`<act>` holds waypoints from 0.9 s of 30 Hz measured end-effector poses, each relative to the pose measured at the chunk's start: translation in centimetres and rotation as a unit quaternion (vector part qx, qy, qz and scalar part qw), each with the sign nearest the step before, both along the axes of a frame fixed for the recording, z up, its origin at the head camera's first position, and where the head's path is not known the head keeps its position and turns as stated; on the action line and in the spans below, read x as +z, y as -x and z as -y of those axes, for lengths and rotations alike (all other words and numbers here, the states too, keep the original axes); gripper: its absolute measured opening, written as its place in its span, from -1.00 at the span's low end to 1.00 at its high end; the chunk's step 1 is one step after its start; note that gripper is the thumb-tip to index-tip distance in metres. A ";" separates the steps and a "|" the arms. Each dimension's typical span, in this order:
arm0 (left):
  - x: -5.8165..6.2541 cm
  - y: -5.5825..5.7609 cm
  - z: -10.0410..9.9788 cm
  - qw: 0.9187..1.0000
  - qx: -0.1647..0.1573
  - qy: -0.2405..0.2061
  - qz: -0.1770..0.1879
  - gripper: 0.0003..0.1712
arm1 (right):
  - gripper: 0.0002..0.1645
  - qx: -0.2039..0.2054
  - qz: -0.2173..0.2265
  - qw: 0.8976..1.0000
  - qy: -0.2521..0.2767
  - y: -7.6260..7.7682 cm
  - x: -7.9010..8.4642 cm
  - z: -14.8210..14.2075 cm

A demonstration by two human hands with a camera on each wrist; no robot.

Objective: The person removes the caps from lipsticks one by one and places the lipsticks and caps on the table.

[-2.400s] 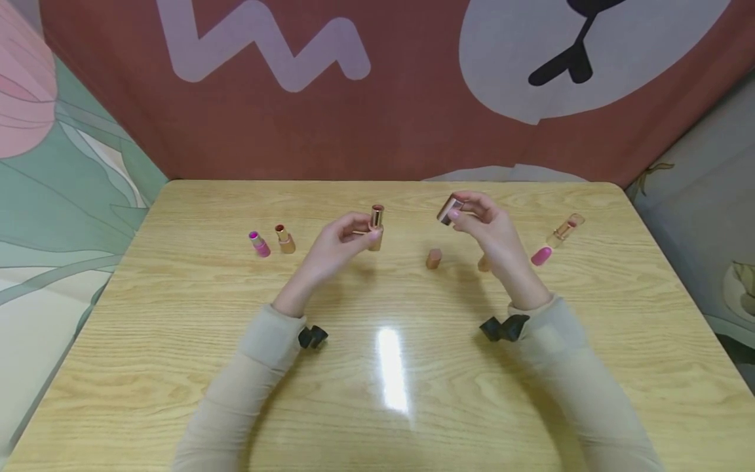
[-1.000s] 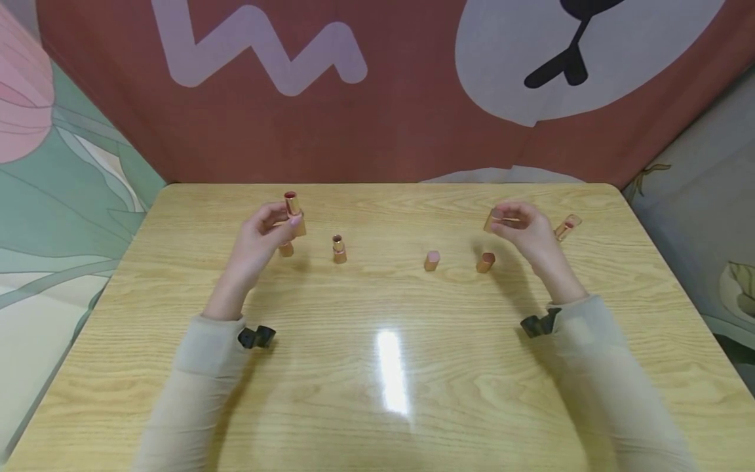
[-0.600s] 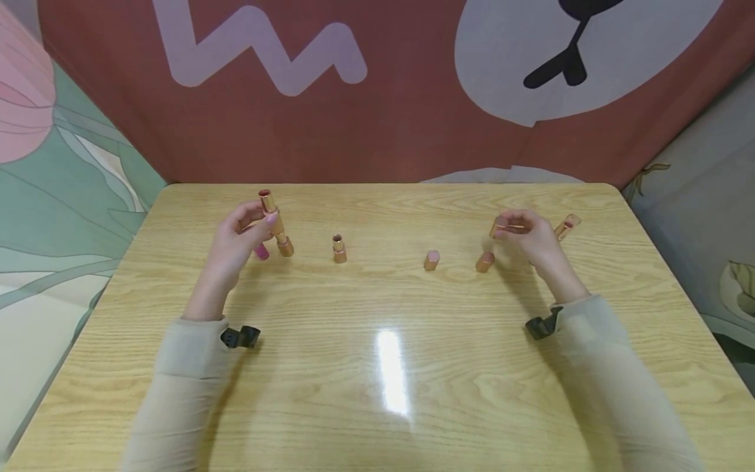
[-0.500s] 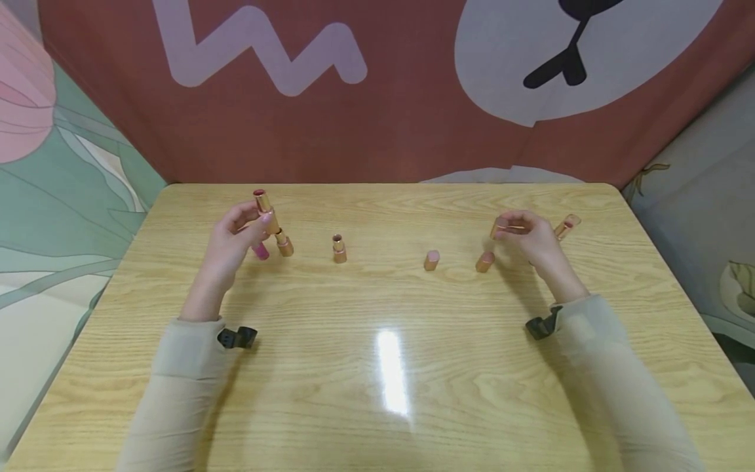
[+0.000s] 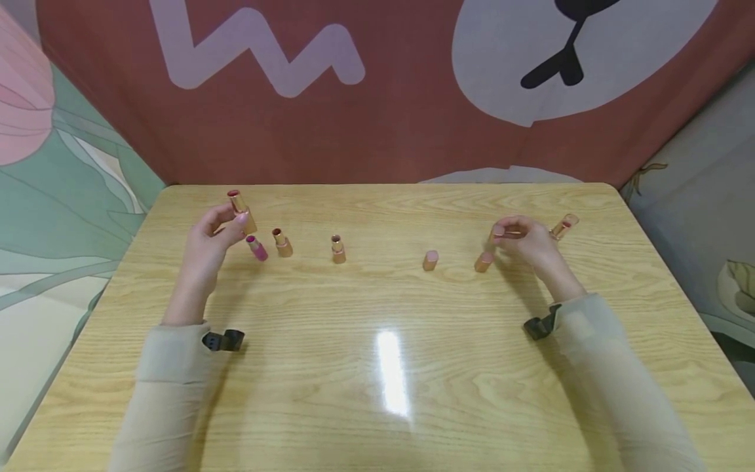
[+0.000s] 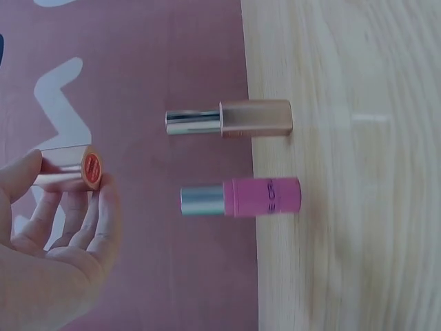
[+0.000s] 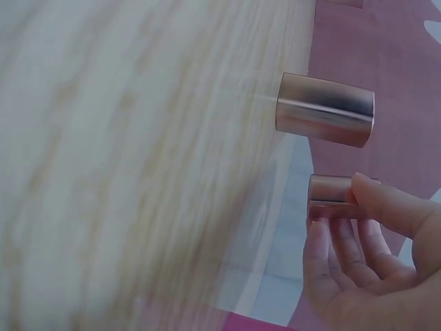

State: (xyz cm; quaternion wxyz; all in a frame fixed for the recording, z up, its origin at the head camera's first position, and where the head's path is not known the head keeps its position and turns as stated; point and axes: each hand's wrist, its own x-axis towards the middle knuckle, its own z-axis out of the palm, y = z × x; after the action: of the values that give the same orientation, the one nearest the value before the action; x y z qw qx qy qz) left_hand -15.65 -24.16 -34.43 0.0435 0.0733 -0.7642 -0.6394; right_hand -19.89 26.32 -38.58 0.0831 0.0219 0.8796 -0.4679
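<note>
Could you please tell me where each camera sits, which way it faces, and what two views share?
Head: on the head, facing forward and down at the table; both sleeves, left hand and right hand show.
Left wrist: on that wrist, facing the gold tube the left hand grips; only that hand shows.
Right wrist: on that wrist, facing the copper cap the right hand pinches; only that hand shows.
Shared: head and left wrist both show the pink tube.

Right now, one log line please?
left hand: holds uncapped lipstick | right hand: pinches copper cap | pink lipstick: upright on table
</note>
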 end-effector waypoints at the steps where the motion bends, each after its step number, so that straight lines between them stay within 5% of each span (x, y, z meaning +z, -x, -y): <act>1: 0.0 0.0 0.1 1.000 0.004 -0.005 -0.003 -0.78 | -0.49 0.003 0.000 1.000 0.004 0.0 0.0 0.0; 15: -0.5 -0.3 2.6 0.996 0.075 -0.055 -0.010 -0.87 | -0.54 0.015 0.015 1.000 0.010 0.2 -0.2 -0.2; 27: -1.5 -0.6 4.4 0.998 0.054 -0.042 0.011 -0.86 | -0.49 0.024 0.060 0.998 0.007 0.4 -0.2 -0.9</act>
State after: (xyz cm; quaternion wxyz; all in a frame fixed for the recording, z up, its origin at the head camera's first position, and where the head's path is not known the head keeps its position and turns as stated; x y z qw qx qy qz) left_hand -15.10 -28.58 -35.89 0.0669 0.1233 -0.7322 -0.6665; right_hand -20.32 27.27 -38.80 0.1472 0.0281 0.8699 -0.4699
